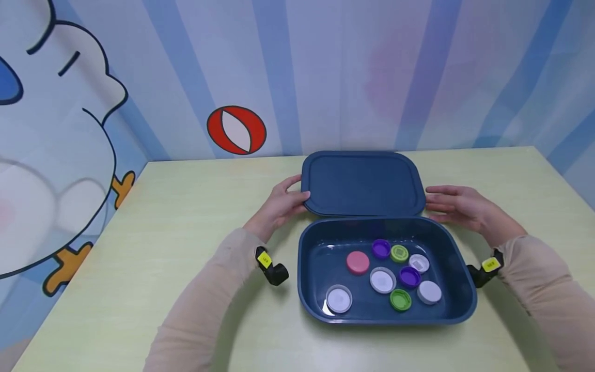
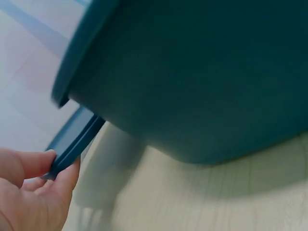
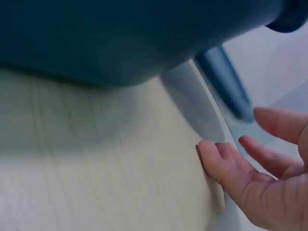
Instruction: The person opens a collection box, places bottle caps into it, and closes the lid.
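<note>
Behind the dark blue box (image 1: 309, 305) is its matching flat lid (image 1: 364, 183), held up off the table. My left hand (image 1: 281, 204) pinches the lid's left edge, thumb on top and fingers beneath, as the left wrist view shows with the lid (image 2: 72, 137) between them. At the lid's opposite edge my right hand (image 1: 460, 206) has its fingers spread and bent slightly, with thumb and fingertips just off the lid (image 3: 226, 84) in the right wrist view. Inside the box lie several bottle caps: a pink cap (image 1: 358, 262), a purple cap (image 1: 409, 277), a green cap (image 1: 400, 299) and white ones.
The box stands on a pale wood-grain table (image 1: 200, 248), whose back edge meets a striped blue backdrop (image 1: 325, 77). A cartoon figure (image 1: 51, 155) and a red-and-white ball (image 1: 237, 130) are printed on that backdrop.
</note>
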`<state>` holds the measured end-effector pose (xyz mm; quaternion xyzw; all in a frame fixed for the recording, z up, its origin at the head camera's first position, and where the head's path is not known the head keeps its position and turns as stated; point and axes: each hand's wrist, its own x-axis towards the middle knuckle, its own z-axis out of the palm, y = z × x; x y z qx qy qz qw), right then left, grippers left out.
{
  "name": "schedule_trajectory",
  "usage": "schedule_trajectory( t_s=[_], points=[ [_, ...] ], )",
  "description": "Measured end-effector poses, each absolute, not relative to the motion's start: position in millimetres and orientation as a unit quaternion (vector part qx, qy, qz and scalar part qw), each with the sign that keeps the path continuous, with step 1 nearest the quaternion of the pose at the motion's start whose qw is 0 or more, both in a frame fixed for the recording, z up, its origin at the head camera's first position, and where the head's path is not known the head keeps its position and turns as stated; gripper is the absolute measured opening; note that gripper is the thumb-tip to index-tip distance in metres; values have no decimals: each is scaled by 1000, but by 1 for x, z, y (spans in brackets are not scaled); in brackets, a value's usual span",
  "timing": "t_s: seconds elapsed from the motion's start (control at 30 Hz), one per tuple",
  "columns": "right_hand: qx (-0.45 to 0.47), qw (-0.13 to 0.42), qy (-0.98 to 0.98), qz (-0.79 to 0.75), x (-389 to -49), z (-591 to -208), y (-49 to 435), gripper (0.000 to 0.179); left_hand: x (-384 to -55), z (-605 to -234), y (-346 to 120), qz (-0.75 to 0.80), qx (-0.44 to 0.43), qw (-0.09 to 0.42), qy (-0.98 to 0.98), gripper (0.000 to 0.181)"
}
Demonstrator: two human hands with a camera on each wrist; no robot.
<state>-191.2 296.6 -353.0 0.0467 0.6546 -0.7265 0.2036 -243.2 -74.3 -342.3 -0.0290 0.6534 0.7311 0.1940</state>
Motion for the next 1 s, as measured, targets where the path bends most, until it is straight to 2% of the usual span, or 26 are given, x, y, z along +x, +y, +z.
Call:
schedule_trajectory(
  t_s=[0.13,0.4,0.53,0.7,0.83,1.0],
  points=[
    [49,188,623,-758,-188,-353,296,10,-243,-340,-74,739,-11,198,644,58],
    [15,99,581,-808,-186,-350,290,22,-242,-325,-73,744,19,197,638,58],
    [-14,74,558,-826,-185,-345,289,25,-241,-314,-76,740,54,183,645,59],
    [-47,76,551,-830,-183,-337,291,29,-237,-302,-79,728,88,189,653,60],
    [-61,86,554,-826,-179,-330,296,32,-231,-296,-83,719,91,189,662,50],
    [-55,122,564,-815,-171,-323,302,31,-222,-293,-90,695,86,195,687,46]
  ],
)
